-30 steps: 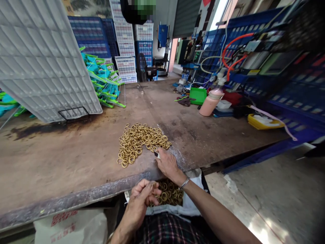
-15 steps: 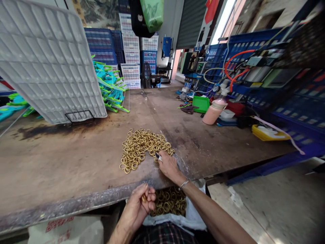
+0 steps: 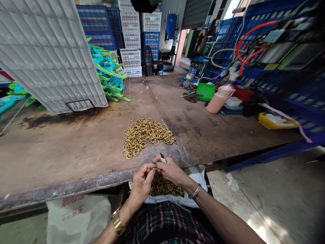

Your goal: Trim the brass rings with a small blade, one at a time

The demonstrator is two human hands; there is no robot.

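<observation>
Left hand (image 3: 142, 179) pinching a ring (image 3: 155, 168) above the open bag (image 3: 199, 178); right hand (image 3: 171, 171), curled round a small knife (image 3: 163, 158), close beside it! Heap of rings (image 3: 146, 132) on the table (image 3: 63, 149).

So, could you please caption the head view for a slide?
Left fingers and right fingers meet at a ring near a pile of rings.
</observation>
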